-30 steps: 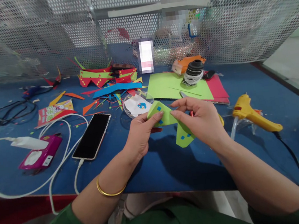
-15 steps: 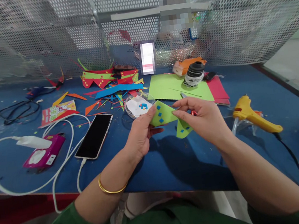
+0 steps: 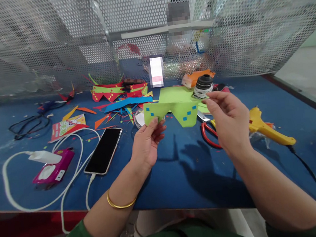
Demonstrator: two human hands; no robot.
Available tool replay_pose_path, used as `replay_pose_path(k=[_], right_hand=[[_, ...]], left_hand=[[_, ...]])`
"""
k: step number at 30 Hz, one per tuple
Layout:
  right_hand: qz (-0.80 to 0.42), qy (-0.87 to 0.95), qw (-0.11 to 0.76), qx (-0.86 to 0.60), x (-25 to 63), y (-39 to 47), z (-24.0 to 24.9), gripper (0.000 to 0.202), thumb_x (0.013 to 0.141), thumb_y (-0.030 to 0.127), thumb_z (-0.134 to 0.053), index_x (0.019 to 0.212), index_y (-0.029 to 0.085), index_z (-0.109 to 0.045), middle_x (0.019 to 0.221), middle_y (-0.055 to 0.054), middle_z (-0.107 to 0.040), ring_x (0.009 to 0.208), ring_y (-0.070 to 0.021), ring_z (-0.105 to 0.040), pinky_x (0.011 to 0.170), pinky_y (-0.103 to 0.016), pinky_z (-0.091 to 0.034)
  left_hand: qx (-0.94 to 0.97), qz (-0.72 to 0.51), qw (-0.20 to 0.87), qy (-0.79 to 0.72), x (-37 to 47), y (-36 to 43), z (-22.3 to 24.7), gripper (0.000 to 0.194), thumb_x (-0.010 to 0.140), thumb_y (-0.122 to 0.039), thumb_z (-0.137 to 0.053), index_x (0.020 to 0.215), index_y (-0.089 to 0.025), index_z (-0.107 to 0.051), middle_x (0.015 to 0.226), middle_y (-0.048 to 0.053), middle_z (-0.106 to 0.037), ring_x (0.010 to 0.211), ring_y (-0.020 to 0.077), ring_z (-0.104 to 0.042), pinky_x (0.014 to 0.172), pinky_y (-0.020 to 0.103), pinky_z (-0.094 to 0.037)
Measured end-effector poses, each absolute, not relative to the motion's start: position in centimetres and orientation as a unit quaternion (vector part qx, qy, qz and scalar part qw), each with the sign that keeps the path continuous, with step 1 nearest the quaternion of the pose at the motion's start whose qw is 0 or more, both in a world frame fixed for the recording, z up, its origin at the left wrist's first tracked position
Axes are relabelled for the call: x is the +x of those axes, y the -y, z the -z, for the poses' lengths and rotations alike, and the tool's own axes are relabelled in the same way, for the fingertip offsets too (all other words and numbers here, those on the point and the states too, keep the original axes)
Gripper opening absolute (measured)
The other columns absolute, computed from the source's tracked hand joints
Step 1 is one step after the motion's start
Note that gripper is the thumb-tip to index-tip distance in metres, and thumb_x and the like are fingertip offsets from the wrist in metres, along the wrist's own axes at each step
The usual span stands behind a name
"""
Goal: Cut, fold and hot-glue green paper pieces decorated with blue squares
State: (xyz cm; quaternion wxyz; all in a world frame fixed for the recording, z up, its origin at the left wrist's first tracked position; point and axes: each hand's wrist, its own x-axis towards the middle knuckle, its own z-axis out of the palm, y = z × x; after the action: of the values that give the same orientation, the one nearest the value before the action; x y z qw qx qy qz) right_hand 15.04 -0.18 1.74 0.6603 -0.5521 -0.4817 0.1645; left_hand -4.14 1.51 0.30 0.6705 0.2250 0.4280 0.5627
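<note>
Between my two hands hangs a light green paper mask [image 3: 185, 117] with small blue squares stuck on its face, held upright above the table. My left hand [image 3: 147, 141] pinches its lower left part, thumb in front and fingers behind. At the upper right end, the thumb and forefinger of my right hand [image 3: 228, 119] close on the paper's tip. Scissors with red and yellow handles [image 3: 208, 137] lie just beneath, partly covered by my right hand. Behind the mask, a clear dish [image 3: 139, 119] is mostly hidden.
Red and green paper masks [image 3: 107, 92] and coloured scraps lie behind. Green sheets [image 3: 173, 93] lie near a black and white spool-like object [image 3: 203, 85]. A yellow glue gun [image 3: 268, 128] is on the right; a phone [image 3: 103, 151], white cable and purple box [image 3: 53, 168] are left.
The mask has turned from folded and tilted to spread out facing me. My right hand has moved right and up along it, and the scissors now show more.
</note>
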Motion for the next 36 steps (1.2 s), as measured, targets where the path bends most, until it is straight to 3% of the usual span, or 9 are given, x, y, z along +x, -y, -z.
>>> replay_pose_path(k=[5, 9, 19, 23, 31, 36], right_hand=[[-0.376, 0.431, 0.648, -0.503, 14.2, 0.0, -1.4, 0.029, 0.073, 0.041, -0.081, 0.092, 0.022, -0.071, 0.085, -0.002, -0.073, 0.085, -0.0189, -0.069, 0.086, -0.038, -0.055], [-0.481, 0.415, 0.622, -0.457, 13.3, 0.4, -1.4, 0.039, 0.062, 0.036, -0.089, 0.094, 0.021, -0.073, 0.088, -0.002, -0.077, 0.088, -0.0190, -0.071, 0.090, -0.037, -0.055], [-0.463, 0.390, 0.653, -0.455, 13.0, 0.4, -1.2, 0.031, 0.064, 0.027, -0.086, 0.092, 0.021, -0.073, 0.091, -0.001, -0.079, 0.084, -0.0182, -0.073, 0.089, -0.038, -0.058], [-0.457, 0.405, 0.643, -0.463, 12.9, 0.4, -0.9, 0.030, 0.066, 0.030, -0.085, 0.092, 0.022, -0.073, 0.088, 0.000, -0.078, 0.088, -0.0190, -0.073, 0.088, -0.037, -0.057], [-0.453, 0.376, 0.649, -0.482, 13.1, 0.3, -0.8, 0.027, 0.070, 0.041, -0.082, 0.085, 0.021, -0.073, 0.084, -0.002, -0.077, 0.084, -0.0209, -0.072, 0.088, -0.039, -0.056], [-0.462, 0.386, 0.645, -0.471, 13.0, 0.4, -0.9, 0.032, 0.066, 0.034, -0.086, 0.094, 0.023, -0.074, 0.093, -0.001, -0.079, 0.095, -0.0225, -0.073, 0.096, -0.041, -0.054]], left_hand=[[0.193, -0.582, 0.672, -0.416, -4.3, -1.6, -0.7, 0.007, 0.078, -0.022, -0.078, 0.083, -0.018, -0.074, 0.084, 0.003, -0.079, 0.065, 0.0092, -0.070, 0.054, 0.016, -0.050], [0.207, -0.569, 0.680, -0.414, -4.0, -1.2, -0.4, 0.011, 0.074, -0.020, -0.082, 0.081, -0.017, -0.074, 0.084, 0.003, -0.079, 0.066, 0.0099, -0.070, 0.054, 0.016, -0.051], [0.242, -0.542, 0.696, -0.405, -3.8, -0.9, -0.2, 0.024, 0.066, -0.025, -0.086, 0.087, -0.018, -0.076, 0.086, 0.003, -0.079, 0.072, 0.0129, -0.071, 0.060, 0.020, -0.050], [0.236, -0.549, 0.678, -0.429, -3.8, -0.9, -0.2, 0.026, 0.067, -0.032, -0.087, 0.083, -0.017, -0.074, 0.079, 0.004, -0.077, 0.072, 0.0147, -0.071, 0.061, 0.022, -0.050], [0.241, -0.549, 0.682, -0.419, -3.8, -1.0, 0.1, 0.030, 0.066, -0.037, -0.088, 0.086, -0.018, -0.075, 0.084, 0.005, -0.079, 0.074, 0.0155, -0.072, 0.061, 0.023, -0.050], [0.262, -0.540, 0.683, -0.417, -3.7, -0.8, 0.0, 0.030, 0.070, -0.040, -0.085, 0.089, -0.018, -0.076, 0.087, 0.006, -0.079, 0.075, 0.0156, -0.072, 0.062, 0.023, -0.050]])
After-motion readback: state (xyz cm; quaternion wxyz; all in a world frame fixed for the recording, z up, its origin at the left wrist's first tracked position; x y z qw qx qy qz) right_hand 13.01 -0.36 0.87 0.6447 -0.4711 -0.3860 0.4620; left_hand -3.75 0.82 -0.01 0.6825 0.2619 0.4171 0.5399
